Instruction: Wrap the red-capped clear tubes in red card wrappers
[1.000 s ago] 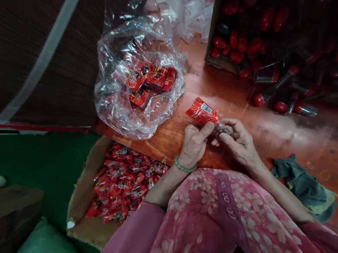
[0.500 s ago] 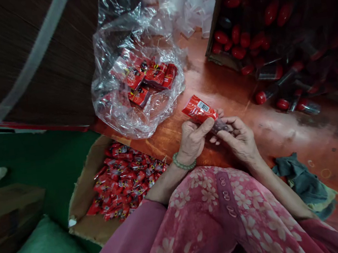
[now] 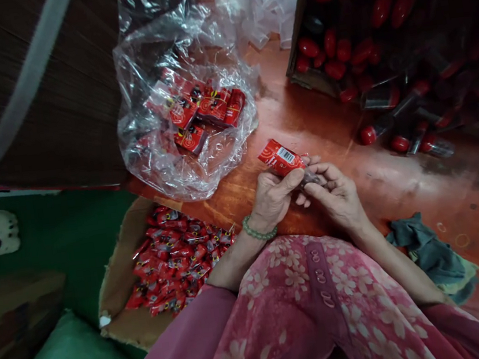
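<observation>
Glossy red barcoded sachet (image 3: 279, 158) pinched narrowly in left hand (image 3: 273, 200); right hand (image 3: 334, 196) curled around its clear end. Crinkled clear plastic bag (image 3: 154, 161) and cardboard box (image 3: 118, 293), both holding red sachets (image 3: 175, 263).

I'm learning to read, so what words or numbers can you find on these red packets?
Barcode on the red packet pinched by the left hand and right hand: bars show, digits too small to read.
Print on the packets in the clear plastic bag: too small and blurred to read.
Print on the packets in the cardboard box: too small to read.
</observation>
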Motion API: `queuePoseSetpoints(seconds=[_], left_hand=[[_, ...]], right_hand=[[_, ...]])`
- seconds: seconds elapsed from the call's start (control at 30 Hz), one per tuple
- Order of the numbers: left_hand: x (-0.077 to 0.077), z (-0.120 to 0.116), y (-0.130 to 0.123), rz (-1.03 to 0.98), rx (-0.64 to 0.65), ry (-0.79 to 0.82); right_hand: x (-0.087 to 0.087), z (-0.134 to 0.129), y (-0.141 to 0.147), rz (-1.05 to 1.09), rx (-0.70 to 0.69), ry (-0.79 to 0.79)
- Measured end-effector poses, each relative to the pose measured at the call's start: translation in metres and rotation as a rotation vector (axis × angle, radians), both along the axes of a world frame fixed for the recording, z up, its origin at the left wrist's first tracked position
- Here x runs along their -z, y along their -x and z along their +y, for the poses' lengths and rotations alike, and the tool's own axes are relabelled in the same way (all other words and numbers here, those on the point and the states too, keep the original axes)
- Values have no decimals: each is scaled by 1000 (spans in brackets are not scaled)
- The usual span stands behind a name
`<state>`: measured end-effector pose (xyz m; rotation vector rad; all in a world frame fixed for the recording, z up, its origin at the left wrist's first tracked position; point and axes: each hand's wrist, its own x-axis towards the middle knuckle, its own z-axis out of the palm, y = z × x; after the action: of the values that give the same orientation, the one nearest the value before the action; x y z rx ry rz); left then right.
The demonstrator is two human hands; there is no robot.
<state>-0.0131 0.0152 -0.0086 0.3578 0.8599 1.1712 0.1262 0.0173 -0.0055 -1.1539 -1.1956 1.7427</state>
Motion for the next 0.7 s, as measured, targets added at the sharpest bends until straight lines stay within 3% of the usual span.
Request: queuePoseSetpoints(seconds=[0.13, 0.3, 0.5, 0.7], left_hand=[[-5, 1, 1, 9, 47, 24], [-1, -1, 2, 35, 46, 18], [4, -5, -1, -26, 18, 7], [3, -2, -11, 32, -71, 115]], right_hand=[[-2, 5, 1, 59, -17, 102], [-3, 4, 3, -27, 104, 1], [-2, 9, 2, 76, -37, 72], [-4, 7, 6, -16, 125, -23]])
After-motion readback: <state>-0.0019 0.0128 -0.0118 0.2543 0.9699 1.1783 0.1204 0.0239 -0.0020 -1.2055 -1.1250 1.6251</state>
